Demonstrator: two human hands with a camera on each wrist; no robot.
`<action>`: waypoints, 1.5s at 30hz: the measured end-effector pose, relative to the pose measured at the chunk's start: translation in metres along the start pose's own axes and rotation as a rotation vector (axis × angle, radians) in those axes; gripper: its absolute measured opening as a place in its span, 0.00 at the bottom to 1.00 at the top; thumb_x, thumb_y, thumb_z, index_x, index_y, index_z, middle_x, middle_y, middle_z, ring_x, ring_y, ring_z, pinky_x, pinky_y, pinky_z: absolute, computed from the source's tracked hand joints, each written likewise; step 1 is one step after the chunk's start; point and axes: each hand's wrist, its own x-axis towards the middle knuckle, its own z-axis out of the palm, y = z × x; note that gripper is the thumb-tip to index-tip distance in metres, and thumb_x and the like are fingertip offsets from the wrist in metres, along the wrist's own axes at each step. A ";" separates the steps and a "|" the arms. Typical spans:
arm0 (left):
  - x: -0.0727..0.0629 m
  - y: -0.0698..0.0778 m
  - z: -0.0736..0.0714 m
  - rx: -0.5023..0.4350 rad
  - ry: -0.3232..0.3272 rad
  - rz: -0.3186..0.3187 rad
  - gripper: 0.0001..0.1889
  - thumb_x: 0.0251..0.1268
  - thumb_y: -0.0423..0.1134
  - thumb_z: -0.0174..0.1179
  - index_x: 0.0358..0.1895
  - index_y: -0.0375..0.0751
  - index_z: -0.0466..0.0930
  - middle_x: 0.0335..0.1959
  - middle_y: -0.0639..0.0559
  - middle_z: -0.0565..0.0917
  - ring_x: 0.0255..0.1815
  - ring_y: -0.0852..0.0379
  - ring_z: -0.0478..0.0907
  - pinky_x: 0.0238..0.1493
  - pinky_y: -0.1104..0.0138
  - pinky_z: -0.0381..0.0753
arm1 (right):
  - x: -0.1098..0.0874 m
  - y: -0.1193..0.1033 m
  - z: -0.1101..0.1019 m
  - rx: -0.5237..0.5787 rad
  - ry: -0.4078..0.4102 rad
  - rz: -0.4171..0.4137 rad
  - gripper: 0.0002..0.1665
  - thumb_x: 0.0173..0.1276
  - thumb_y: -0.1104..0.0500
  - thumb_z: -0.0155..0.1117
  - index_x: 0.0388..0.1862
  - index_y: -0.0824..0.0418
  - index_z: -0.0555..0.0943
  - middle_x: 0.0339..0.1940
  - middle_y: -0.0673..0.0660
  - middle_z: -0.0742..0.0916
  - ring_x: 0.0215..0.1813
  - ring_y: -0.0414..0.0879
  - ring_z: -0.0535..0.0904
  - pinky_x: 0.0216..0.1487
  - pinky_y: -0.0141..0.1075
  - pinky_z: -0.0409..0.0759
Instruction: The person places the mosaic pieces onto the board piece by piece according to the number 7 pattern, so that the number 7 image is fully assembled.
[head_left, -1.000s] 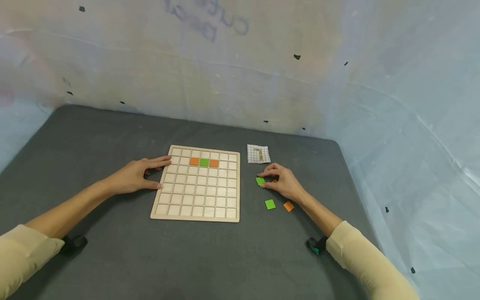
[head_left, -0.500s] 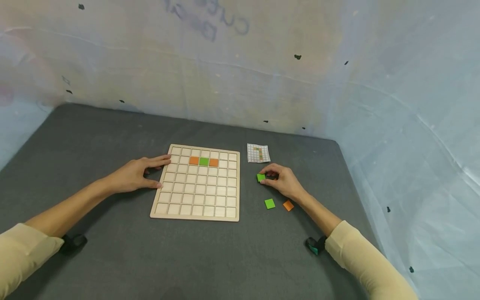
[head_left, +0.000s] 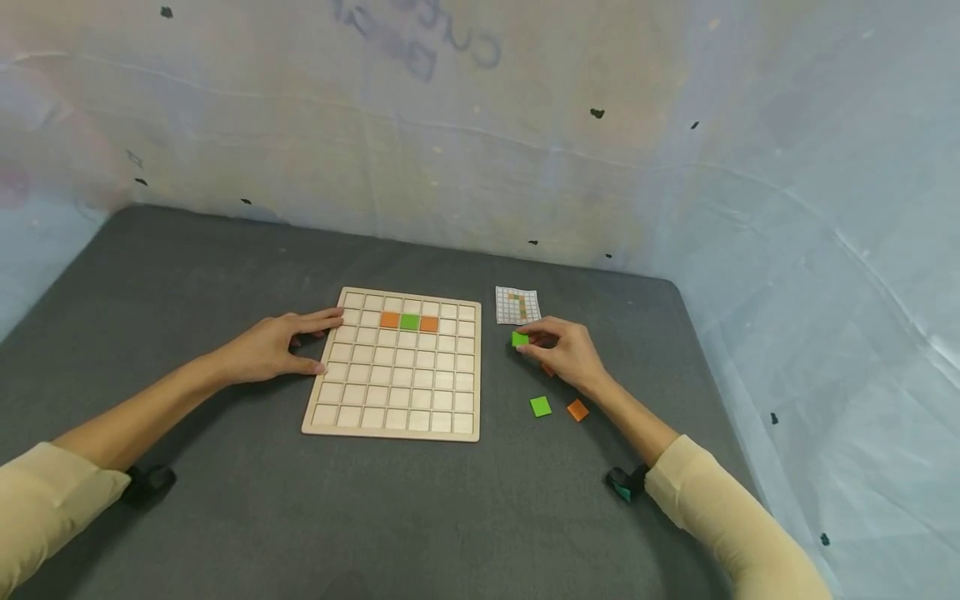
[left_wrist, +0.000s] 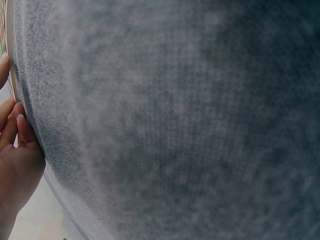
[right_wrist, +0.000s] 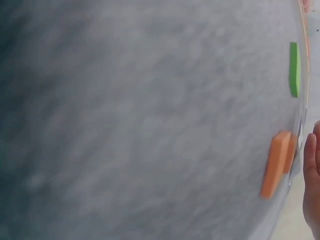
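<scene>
In the head view a pale wooden grid board (head_left: pixel 390 367) lies flat on the table. Two orange tiles (head_left: pixel 389 319) with a green tile (head_left: pixel 409 322) between them sit in a row near its far edge. My left hand (head_left: pixel 270 348) rests its fingertips and thumb against the board's left edge, fingers extended. To the right of the board, my right hand (head_left: pixel 566 350) pinches another green tile (head_left: pixel 519 339) between thumb and fingers. An orange tile (head_left: pixel 548 370) shows partly from beneath that hand. The right wrist view shows only the hand's edge (right_wrist: pixel 312 175); its grip is hidden there.
A small printed grid card (head_left: pixel 517 306) lies beyond the right hand. Nearer me are a loose green tile (head_left: pixel 541 407) and an orange tile (head_left: pixel 577 410) on the dark grey table (head_left: pixel 337 508). Pale sheeting (head_left: pixel 465 167) stands behind and to the right.
My right hand has closed its pinch on the green tile and shifted it slightly away from me, toward the card, uncovering more of the orange tile underneath. The left hand stays at the board's edge.
</scene>
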 end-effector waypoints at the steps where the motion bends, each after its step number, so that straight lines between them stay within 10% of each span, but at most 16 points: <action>1: 0.000 -0.001 0.000 0.001 -0.002 -0.003 0.44 0.59 0.50 0.71 0.77 0.44 0.61 0.76 0.47 0.64 0.58 0.54 0.74 0.51 0.57 0.76 | 0.002 -0.001 0.001 0.002 0.000 -0.012 0.16 0.61 0.59 0.76 0.49 0.55 0.88 0.43 0.50 0.87 0.40 0.41 0.84 0.40 0.35 0.83; 20: 0.005 -0.005 0.003 -0.022 0.004 0.003 0.43 0.59 0.52 0.71 0.77 0.47 0.63 0.76 0.50 0.64 0.59 0.55 0.73 0.52 0.59 0.76 | 0.030 -0.037 0.030 0.045 -0.068 -0.109 0.16 0.62 0.61 0.75 0.50 0.58 0.87 0.44 0.52 0.87 0.41 0.42 0.83 0.43 0.33 0.82; 45: 0.005 -0.005 0.007 -0.015 0.009 -0.005 0.44 0.58 0.51 0.72 0.77 0.46 0.62 0.75 0.47 0.66 0.58 0.54 0.74 0.51 0.57 0.76 | 0.055 -0.065 0.081 -0.035 -0.168 -0.043 0.16 0.64 0.54 0.74 0.49 0.56 0.87 0.41 0.50 0.85 0.40 0.38 0.81 0.43 0.28 0.79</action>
